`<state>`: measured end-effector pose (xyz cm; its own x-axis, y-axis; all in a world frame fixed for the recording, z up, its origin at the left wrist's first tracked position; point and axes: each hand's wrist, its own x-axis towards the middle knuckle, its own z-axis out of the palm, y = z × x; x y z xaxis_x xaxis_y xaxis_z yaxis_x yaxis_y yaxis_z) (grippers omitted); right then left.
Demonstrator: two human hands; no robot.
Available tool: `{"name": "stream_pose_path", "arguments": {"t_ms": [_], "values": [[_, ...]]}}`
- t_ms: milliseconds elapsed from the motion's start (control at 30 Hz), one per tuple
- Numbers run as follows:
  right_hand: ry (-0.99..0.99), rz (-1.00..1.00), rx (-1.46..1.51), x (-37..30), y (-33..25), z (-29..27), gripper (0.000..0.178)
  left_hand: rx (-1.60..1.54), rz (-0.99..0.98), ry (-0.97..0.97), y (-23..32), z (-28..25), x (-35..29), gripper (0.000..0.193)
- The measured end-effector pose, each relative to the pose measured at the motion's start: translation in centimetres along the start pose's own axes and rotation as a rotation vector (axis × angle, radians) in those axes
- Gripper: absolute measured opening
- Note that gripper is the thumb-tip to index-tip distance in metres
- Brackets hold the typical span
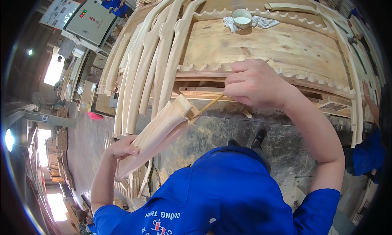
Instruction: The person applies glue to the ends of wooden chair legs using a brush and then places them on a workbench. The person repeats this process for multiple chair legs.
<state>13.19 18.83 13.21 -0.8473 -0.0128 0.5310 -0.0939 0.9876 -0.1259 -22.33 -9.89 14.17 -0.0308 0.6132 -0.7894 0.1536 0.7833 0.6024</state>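
My left hand grips a bundle of shaped pale wooden pieces, tilted up toward the workbench, with notched ends at the top. How many pieces it holds, I cannot tell. My right hand is closed on a thin yellowish stick. The stick's far tip touches or lies just at the notched end of the wooden pieces, and its very end is hidden there. Beyond my right hand, a small bowl of white liquid stands on the plywood bench top, with white rags beside it.
Long curved wooden legs lean in a row at the bench's left. Scalloped wooden strips lie across the plywood bench. A grey control cabinet stands at far left. People in blue work at back left and at right.
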Motion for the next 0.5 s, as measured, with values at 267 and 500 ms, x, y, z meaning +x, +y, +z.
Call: {"name": "stream_pose_path", "arguments": {"t_ms": [267,500], "values": [[0.062,0.084,0.126,-0.8,0.6,0.4,0.008,-0.007,0.056,-0.045,-0.6,-0.4,-0.4,0.097],[0.122,0.048,0.089,0.1,0.2,2.6,0.011,0.054,0.007,-0.091,0.1,0.1,-0.3,0.098]]}}
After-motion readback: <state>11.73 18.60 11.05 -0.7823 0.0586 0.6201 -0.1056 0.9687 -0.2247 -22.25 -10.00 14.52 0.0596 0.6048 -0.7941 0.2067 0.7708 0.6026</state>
